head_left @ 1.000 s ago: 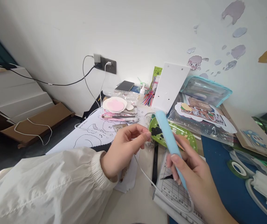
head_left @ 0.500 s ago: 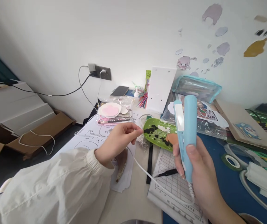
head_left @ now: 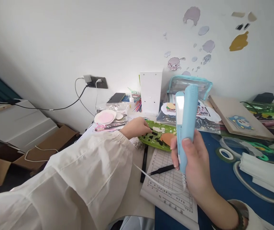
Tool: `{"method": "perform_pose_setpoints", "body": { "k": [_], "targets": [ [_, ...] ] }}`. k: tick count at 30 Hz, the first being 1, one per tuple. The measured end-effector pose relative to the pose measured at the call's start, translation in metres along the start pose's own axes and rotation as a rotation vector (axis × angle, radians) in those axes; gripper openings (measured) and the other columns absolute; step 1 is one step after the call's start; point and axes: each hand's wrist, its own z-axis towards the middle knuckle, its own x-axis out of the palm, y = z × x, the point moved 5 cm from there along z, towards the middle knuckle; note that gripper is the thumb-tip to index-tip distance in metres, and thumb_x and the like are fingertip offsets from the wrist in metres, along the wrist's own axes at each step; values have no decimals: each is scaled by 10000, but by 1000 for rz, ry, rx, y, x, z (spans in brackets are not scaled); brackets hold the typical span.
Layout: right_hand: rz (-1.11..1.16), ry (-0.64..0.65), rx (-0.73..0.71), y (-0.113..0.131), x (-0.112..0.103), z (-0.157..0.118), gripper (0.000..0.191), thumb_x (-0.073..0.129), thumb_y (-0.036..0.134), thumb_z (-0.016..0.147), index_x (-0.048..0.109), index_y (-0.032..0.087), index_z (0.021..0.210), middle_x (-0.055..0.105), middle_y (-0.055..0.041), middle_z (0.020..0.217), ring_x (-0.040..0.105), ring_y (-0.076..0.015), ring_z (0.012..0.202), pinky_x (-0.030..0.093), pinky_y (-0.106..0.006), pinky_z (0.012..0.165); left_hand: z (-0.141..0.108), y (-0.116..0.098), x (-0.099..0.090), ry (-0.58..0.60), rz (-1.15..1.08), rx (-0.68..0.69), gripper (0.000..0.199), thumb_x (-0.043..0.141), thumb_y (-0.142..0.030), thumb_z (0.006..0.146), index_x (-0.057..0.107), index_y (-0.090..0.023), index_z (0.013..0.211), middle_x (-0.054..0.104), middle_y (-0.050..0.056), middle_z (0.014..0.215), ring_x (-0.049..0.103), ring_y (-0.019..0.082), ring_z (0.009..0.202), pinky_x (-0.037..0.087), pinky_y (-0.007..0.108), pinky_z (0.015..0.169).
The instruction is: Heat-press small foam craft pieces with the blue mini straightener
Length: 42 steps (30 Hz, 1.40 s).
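Observation:
My right hand (head_left: 195,156) is wrapped round a light blue mini hair straightener (head_left: 189,124), held upright with its pale plates a little apart at the top. Its white cord (head_left: 158,185) runs down and across to the left. My left hand (head_left: 139,127), in a loose white sleeve, is at the left part of a green tray (head_left: 148,143). Its fingers are drawn together and point down beside small black pieces (head_left: 156,135); whatever is between the fingertips is hidden. White bits and an orange piece (head_left: 168,139) also lie in the tray.
A gridded sheet (head_left: 172,191) with a black pen-like tool (head_left: 162,169) lies in front of the tray. Green tape (head_left: 225,154) and green-handled scissors (head_left: 261,148) are at the right. A white upright box (head_left: 150,92) stands behind, near a clear pouch (head_left: 190,84).
My left hand has moved forward from beside the tray to its left part. The straightener stays upright in my right hand. The whole view has shifted somewhat.

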Motion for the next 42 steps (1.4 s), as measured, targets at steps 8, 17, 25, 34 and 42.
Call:
{"method": "perform_pose_setpoints", "body": {
  "k": [8, 17, 25, 34, 42],
  "targets": [
    [-1, 17, 28, -2, -1, 0, 384, 588, 465, 820, 436, 263, 1110, 550, 64, 673, 406, -64, 345, 343, -217, 318, -1, -10, 6, 44, 41, 11, 317, 596, -282, 636, 443, -188, 374, 415, -26, 401, 342, 103, 408, 242, 269, 447],
    [-43, 51, 60, -3, 1, 2, 354, 579, 470, 824, 452, 264, 1082, 551, 65, 676, 400, -61, 349, 335, -222, 331, -29, -16, -6, 49, 87, 94, 218, 558, -317, 717, 589, -183, 548, 490, -20, 491, 400, 119, 470, 254, 266, 473],
    [-43, 75, 38, -6, 6, 4, 344, 575, 496, 815, 514, 235, 1030, 651, -14, 812, 603, -156, 810, 504, -281, 746, -78, -33, 14, 129, -414, 370, 283, 459, -404, 881, 606, -163, 884, 619, 35, 844, 555, 167, 790, 436, 292, 719],
    [-137, 293, 173, -17, 14, 0, 463, 494, 611, 813, 491, 268, 1123, 651, -52, 1061, 613, -139, 564, 500, -281, 449, -95, -47, 60, 253, -1052, 265, 334, 595, -494, 792, 525, -182, 886, 502, -27, 613, 494, 103, 552, 414, 222, 503],
    [-834, 632, -81, 15, -4, 22, 186, 589, 368, 827, 653, 229, 722, 628, -24, 753, 565, -176, 675, 422, -295, 572, -96, 5, 6, -27, -1022, 294, 283, 477, -478, 863, 484, -195, 855, 388, -89, 488, 254, 36, 345, 233, 160, 336]
  ]
}}
